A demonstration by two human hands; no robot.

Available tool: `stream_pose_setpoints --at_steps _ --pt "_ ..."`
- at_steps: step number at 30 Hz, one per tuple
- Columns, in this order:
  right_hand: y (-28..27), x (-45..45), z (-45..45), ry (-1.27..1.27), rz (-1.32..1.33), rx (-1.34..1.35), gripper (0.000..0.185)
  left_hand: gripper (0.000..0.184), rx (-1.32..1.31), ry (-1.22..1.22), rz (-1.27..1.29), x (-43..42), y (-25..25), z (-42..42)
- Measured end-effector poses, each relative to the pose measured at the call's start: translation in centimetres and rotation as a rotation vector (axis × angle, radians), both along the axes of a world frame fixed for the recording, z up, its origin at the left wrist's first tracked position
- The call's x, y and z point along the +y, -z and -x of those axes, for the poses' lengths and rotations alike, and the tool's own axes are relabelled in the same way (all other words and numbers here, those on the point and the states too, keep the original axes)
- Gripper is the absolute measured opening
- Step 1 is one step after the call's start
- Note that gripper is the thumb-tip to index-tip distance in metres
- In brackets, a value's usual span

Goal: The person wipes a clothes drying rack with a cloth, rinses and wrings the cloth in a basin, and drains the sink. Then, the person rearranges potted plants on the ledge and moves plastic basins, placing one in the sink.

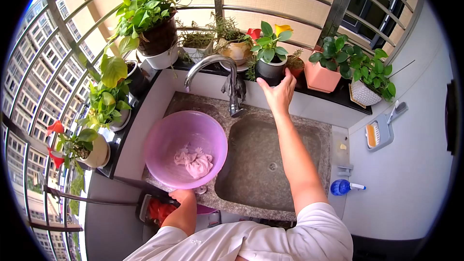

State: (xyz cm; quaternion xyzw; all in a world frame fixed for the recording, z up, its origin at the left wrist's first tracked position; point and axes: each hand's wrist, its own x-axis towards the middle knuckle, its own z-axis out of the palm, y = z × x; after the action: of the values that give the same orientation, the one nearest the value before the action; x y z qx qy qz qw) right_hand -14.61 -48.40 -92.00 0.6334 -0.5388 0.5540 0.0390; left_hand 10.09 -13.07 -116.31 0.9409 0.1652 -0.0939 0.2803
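My right hand reaches over the sink to the back ledge. Its thumb and fingers are around the near side of a dark grey flower pot that holds a green leafy plant. My left hand is low at the counter's front edge, just below a purple plastic basin. Its fingers are mostly hidden, so I cannot tell whether they grip anything. Inside the basin lies a crumpled pink cloth. A curved chrome faucet rises between the basin and the pot.
The stone sink is right of the basin. Other potted plants, including one in a pink pot, line the ledge. A blue spray bottle and a wall holder with a brush are at right. Metal window bars stand behind.
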Motion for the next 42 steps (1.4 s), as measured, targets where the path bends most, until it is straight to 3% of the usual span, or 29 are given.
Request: stream_pose_setpoints --at_steps 4,9,14,24,27,30,34,39,42 --pt "-0.5 -2.5 -0.5 0.144 -0.120 -0.045 0.098 0.062 -0.028 0.011 -0.009 0.3 1.0 -0.4" --pt "0.1 -3.7 1.2 0.067 -0.164 -0.124 0.063 0.060 -0.012 0.003 -0.005 0.2 0.6 -0.4" --pt "0.0 -3.7 0.8 0.037 -0.200 -0.147 0.063 0.062 -0.038 -0.019 0.020 0.1 0.4 -0.2" --pt "0.5 -1.8 0.0 0.027 0.097 -0.190 0.052 0.061 -0.023 -0.052 -0.020 0.1 0.4 -0.3" --pt "-0.8 -1.3 0.4 -0.043 0.136 -0.282 0.041 0.062 -0.002 0.007 0.003 0.2 0.4 -0.2" --pt "0.3 -1.5 2.1 -0.018 0.036 -0.427 0.033 0.062 -0.050 0.038 -0.029 0.5 2.3 -0.7" --pt "2.8 -4.1 5.2 0.103 -0.028 -0.335 0.036 0.060 -0.037 0.039 0.021 0.2 -0.2 0.2" --pt "2.8 -5.4 7.1 0.104 -0.078 -0.155 0.036 0.059 -0.060 0.046 0.017 0.3 0.4 0.1" --pt "2.2 -4.7 7.0 0.050 -0.118 -0.287 0.037 0.055 -0.081 0.034 -0.015 0.3 1.4 -0.2"
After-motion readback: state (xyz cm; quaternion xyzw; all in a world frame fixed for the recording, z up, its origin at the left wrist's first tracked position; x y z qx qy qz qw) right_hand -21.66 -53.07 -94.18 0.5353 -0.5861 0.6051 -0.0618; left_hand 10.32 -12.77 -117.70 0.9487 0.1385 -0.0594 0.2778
